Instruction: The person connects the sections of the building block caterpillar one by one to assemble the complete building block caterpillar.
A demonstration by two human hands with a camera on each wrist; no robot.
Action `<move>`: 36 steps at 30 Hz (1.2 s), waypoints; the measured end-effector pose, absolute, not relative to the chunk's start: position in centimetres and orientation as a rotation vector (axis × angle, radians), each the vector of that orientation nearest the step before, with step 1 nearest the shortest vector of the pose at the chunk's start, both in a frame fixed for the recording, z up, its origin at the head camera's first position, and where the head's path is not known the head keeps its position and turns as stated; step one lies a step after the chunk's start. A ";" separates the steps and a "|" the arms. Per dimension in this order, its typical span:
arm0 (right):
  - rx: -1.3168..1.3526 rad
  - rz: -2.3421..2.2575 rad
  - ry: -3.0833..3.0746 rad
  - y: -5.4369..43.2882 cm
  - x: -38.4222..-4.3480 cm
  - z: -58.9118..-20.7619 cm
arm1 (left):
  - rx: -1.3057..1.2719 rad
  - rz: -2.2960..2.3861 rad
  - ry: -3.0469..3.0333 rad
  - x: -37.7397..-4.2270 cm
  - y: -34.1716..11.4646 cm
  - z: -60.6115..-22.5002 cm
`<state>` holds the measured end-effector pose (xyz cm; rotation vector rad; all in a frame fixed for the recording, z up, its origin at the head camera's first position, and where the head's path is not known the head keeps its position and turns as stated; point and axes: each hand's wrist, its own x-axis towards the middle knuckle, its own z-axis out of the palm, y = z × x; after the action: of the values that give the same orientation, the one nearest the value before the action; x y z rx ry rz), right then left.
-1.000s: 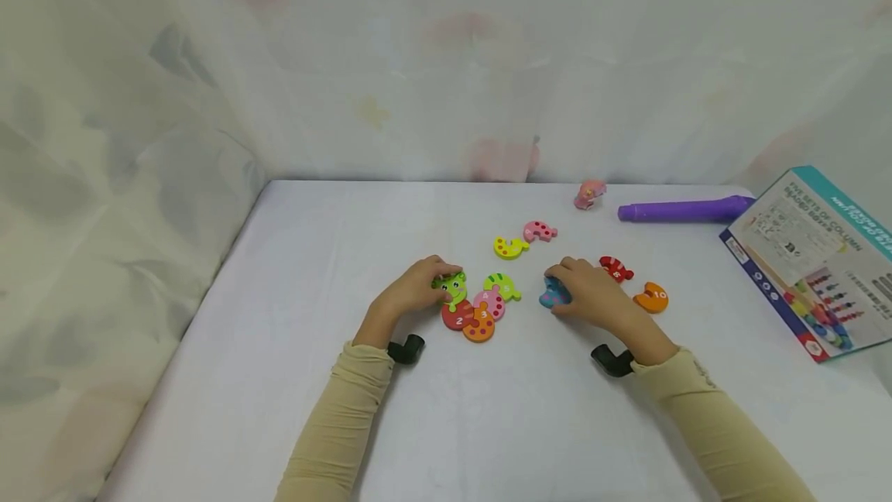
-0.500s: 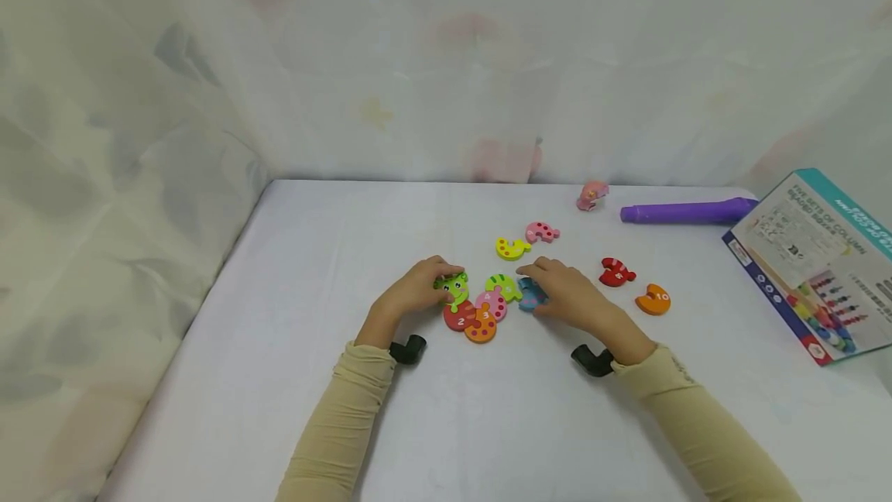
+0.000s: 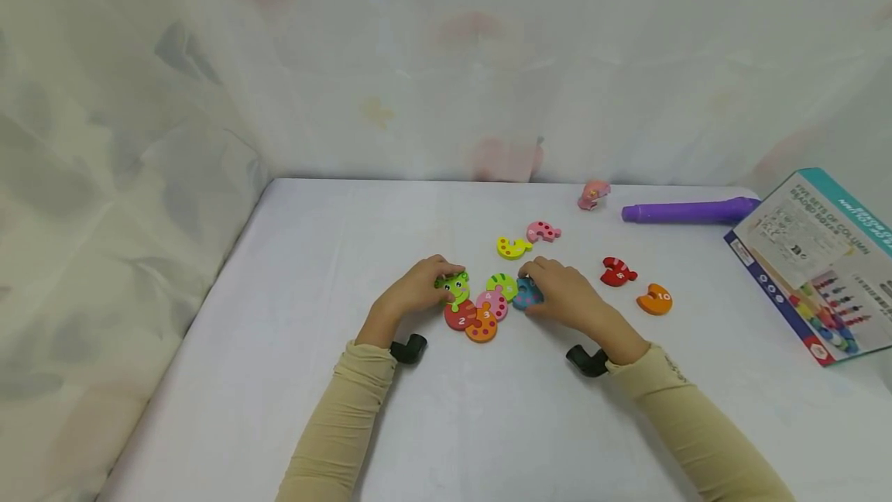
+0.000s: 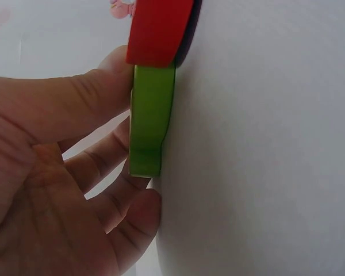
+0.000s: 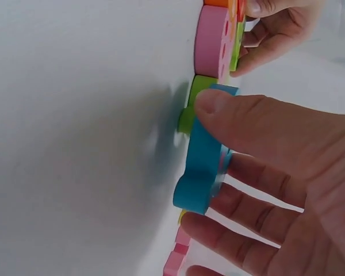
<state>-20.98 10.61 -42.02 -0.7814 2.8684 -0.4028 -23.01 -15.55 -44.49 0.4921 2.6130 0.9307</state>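
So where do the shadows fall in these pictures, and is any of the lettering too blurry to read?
Head view: soft shadow beside the right sleeve; large title words on the box readable, its small print too blurred. Right wrist view: a hazy shadow on the white tabletop beside the blue piece. Left wrist view: fainter shading beside the green piece.

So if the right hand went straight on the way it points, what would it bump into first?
Probably the green number 5 piece, just ahead of the blue piece the right hand holds; those two may already touch.
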 end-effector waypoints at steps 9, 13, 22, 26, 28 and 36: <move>-0.752 -0.324 2.879 10.0 -20.8 -41.8 | 0.501 0.926 2.615 -23.1 -15.6 -44.2; -0.756 -0.311 2.895 9.8 -20.9 -42.1 | 0.509 0.921 2.617 -23.2 -15.7 -44.2; -0.741 -0.273 2.865 9.8 -21.1 -42.5 | 0.518 0.930 2.614 -23.3 -15.7 -44.1; -0.705 -0.293 2.852 10.0 -21.4 -41.8 | 0.522 0.928 2.611 -23.3 -15.6 -44.1; -0.646 -0.339 2.871 10.1 -21.8 -41.3 | 0.521 0.933 2.609 -23.2 -15.6 -44.1; -0.322 -0.420 2.977 8.8 -25.3 -40.6 | 0.509 0.929 2.605 -23.1 -15.5 -44.2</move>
<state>-25.30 8.80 -40.60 -0.3220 2.9773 -0.4203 -23.06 -15.53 -44.20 0.5086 2.6049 0.9292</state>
